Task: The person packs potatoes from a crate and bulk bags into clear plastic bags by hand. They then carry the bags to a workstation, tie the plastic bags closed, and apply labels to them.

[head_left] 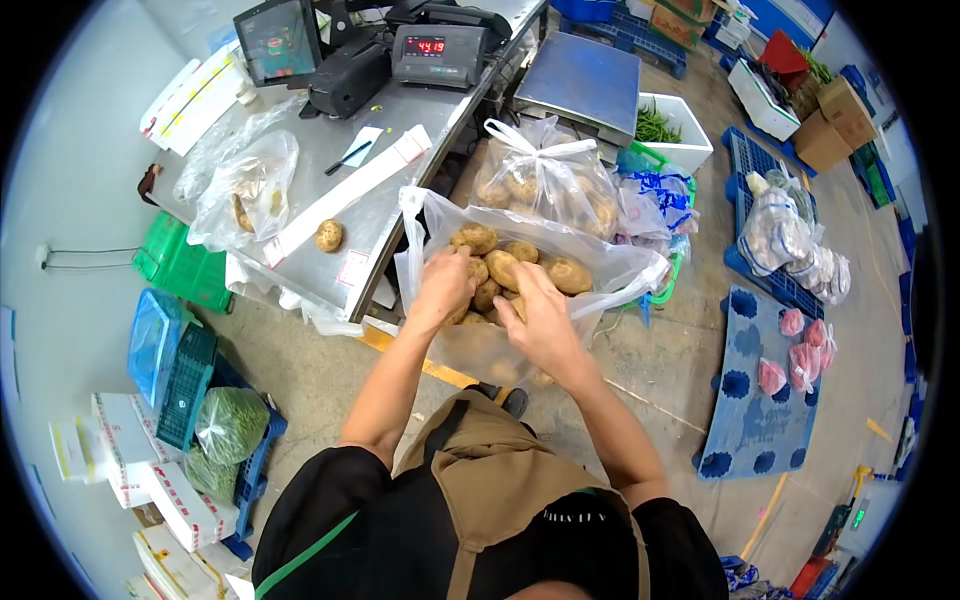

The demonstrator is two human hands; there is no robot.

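An open clear plastic bag [625,283] full of potatoes [568,275] is in front of me, beside the metal table. Both hands reach inside its mouth. My right hand [545,322] has its fingers and thumb around a potato [501,268] near the middle of the heap. On the left side of the bag, my left hand [446,288] is closed with its fingers curled against a potato [479,271]; its fingertips are partly hidden. Just behind stands a tied bag of potatoes [550,185].
On the metal table [385,215] lie a single potato [329,236], a label strip [350,195], a pen [347,157] and a plastic bag with potatoes [243,205]. A scale display [438,52] glows red beyond. A platform scale [580,82] stands behind; blue pallets [745,430] lie right.
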